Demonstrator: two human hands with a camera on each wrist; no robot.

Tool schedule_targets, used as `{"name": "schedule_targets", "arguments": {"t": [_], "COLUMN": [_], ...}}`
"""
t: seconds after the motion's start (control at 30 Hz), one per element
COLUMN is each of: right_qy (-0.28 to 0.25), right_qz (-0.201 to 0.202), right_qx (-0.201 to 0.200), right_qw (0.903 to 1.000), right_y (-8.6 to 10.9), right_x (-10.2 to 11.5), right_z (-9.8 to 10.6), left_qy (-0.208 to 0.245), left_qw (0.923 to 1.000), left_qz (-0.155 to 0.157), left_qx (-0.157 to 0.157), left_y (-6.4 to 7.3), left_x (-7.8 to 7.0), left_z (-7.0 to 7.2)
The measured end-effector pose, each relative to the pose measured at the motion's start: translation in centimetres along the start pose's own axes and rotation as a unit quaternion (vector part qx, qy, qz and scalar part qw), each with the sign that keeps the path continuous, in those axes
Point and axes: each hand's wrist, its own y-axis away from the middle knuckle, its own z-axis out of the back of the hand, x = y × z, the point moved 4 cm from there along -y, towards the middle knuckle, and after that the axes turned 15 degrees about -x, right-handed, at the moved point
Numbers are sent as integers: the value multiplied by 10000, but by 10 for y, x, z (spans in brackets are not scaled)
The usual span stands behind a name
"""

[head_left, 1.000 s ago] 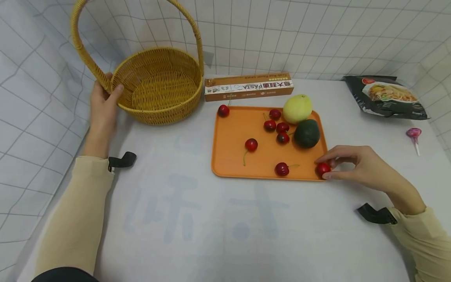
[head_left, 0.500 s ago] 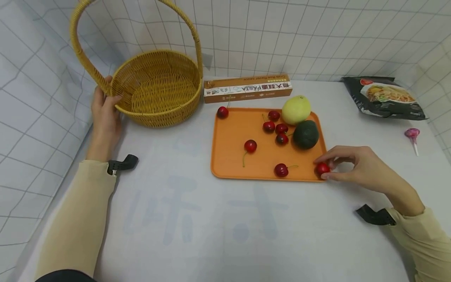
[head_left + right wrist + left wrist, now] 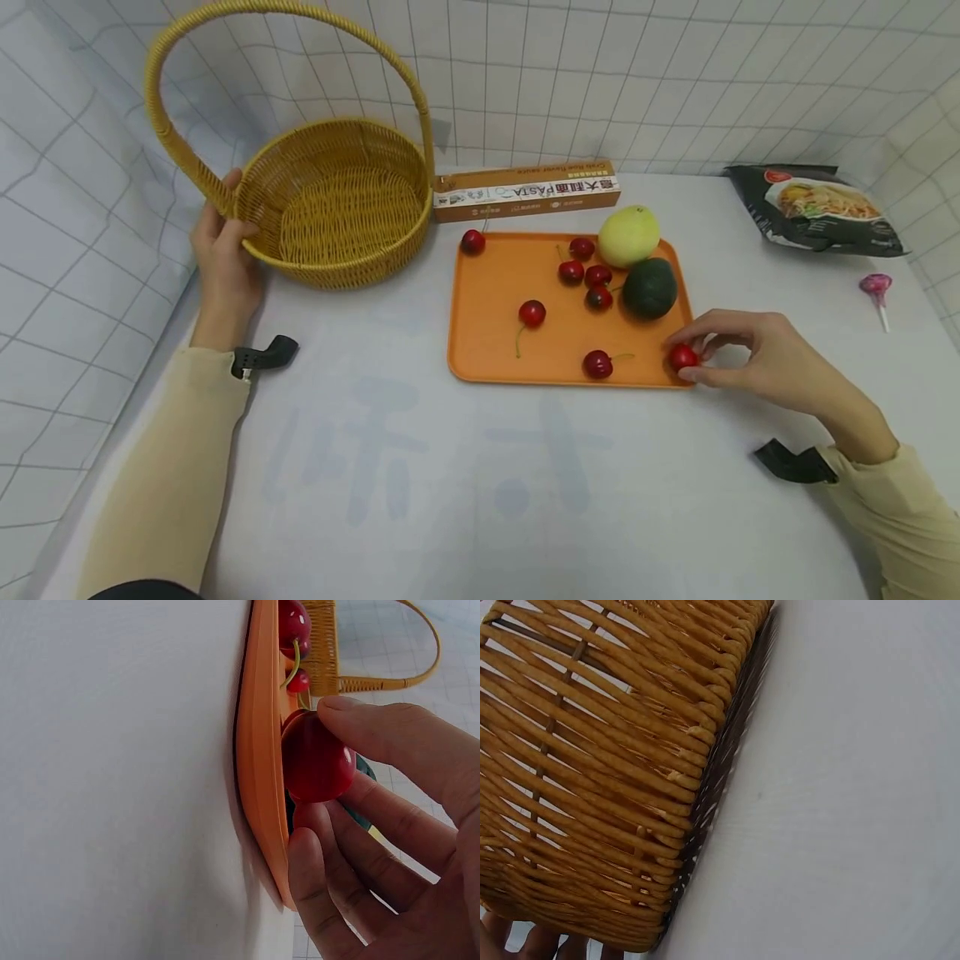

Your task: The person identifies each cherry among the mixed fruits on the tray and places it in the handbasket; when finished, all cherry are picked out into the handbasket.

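Observation:
My left hand [image 3: 227,262] grips the left side of a yellow wicker basket [image 3: 341,271], thumb over the rim by the handle's foot. Seen from the left wrist, the woven wall [image 3: 592,772] fills the upper left, with fingertips [image 3: 540,943] under its lower edge. In my right hand [image 3: 765,358] a red cherry [image 3: 682,357] is pinched between thumb and fingers at the front right corner of an orange tray [image 3: 510,367]. The right wrist view shows this cherry [image 3: 319,757] close up, just inside the tray's rim [image 3: 259,750].
On the tray lie several other cherries [image 3: 532,313], a yellow-green round fruit [image 3: 628,237] and a dark green avocado-like fruit [image 3: 649,288]. A pasta box [image 3: 527,192] stands behind it. To the right are a black noodle packet [image 3: 817,208] and a pink lollipop [image 3: 876,285].
The basket and the left hand have shifted slightly toward the front, and the handle's top has come into view. The right hand keeps its pinch on the cherry at the tray's corner.

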Motion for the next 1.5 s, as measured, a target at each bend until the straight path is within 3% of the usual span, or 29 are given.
{"name": "schedule_targets", "arguments": {"t": [0.33,0.77,1.13,1.5], "right_qy": [92,34,23,-346], "right_qz": [330,831,1632,2082], "right_qx": [116,243,160,-273], "right_qw": [9993,9962,9865,9771], "right_y": [-9,-26,-76,-141], "right_x": [16,50,106,155], "right_z": [-8,-15,-31,-66], "left_qy": [375,-146,-389,-420], "left_qw": [9993,9992,9968,9950], "left_qz": [-37,-272,-527,-736], "left_qx": [-39,-240,-464,-523], "left_y": [14,45,69,76], "left_x": [0,-2,-5,-4], "left_z": [3,8,11,9]}}
